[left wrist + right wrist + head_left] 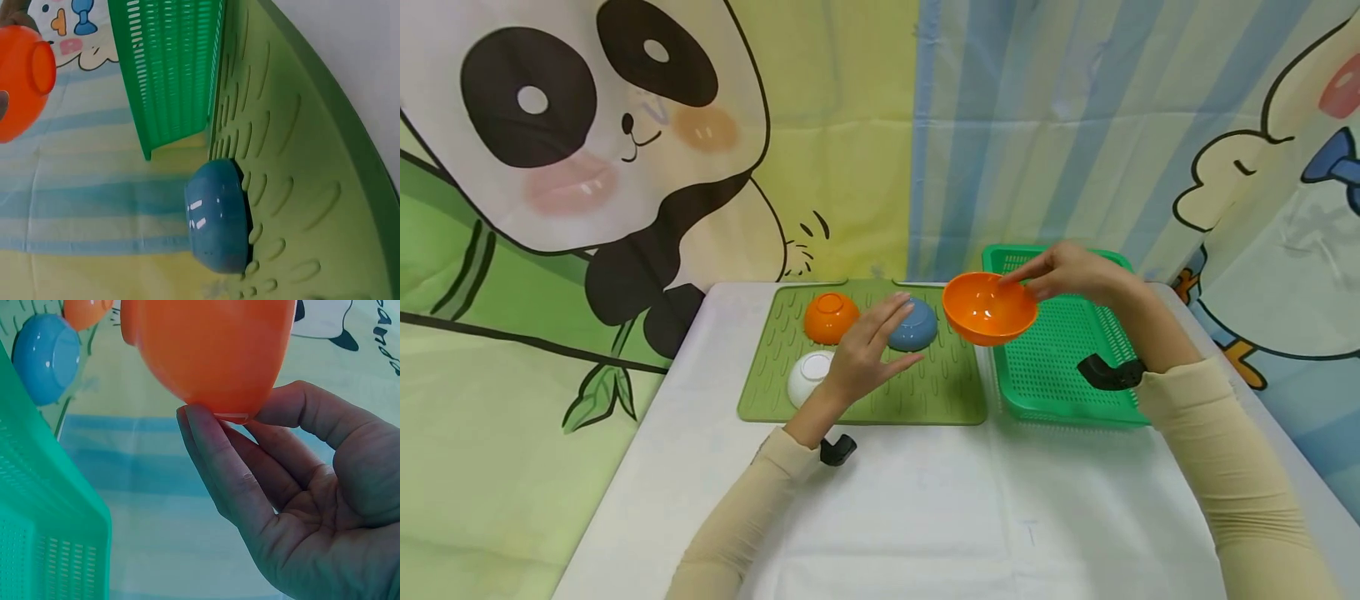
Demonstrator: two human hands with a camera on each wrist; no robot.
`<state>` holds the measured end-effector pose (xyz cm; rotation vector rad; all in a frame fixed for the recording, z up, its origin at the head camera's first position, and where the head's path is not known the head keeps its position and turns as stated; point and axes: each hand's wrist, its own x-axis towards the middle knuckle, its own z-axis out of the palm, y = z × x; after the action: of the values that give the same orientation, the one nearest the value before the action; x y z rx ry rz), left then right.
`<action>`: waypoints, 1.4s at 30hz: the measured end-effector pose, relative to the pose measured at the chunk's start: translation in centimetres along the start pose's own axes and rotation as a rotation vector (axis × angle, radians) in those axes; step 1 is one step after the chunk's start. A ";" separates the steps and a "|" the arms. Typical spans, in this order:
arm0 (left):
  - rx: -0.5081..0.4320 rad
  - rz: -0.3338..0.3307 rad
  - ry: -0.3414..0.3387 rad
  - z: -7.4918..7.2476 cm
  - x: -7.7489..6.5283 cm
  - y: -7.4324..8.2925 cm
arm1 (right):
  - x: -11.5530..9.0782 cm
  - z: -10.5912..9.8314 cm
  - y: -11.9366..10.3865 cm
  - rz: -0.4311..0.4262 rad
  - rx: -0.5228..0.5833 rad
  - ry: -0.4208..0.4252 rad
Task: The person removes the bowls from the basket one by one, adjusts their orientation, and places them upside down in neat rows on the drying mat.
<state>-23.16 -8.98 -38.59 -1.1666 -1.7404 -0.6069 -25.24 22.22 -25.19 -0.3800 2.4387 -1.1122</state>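
Note:
My right hand (1071,271) pinches the rim of an orange bowl (981,312) between thumb and fingers. Its hollow side shows in the head view, and it hangs in the air where the mat meets the basket. In the right wrist view the fingers (231,469) lie along its rim. My left hand (861,354) is over the green mat with fingers extended and nothing in it, close to an upside-down blue bowl (916,327) that it partly covers. A second orange bowl (831,319) and a white bowl (807,377) also lie upside down on the mat.
A green drying mat (925,400) lies on the white-covered table (910,517). To its right stands a green perforated basket (1052,412), partly behind the right hand. A cartoon-printed curtain (857,167) closes off the back.

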 end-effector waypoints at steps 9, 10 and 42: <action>0.018 0.122 -0.017 2.1 1.0 0.5 | 0.3 1.4 -0.6 -0.020 0.026 -0.042; 0.019 0.126 -0.012 2.2 1.0 0.5 | 0.3 1.5 -0.7 -0.021 0.024 -0.042; -0.019 0.106 0.093 2.3 0.3 0.7 | 0.5 3.4 -1.1 -0.076 0.124 -0.130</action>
<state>-23.50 -6.76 -39.44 -1.2169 -1.5871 -0.6055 -23.94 19.15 -26.44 -0.4926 2.2464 -1.2244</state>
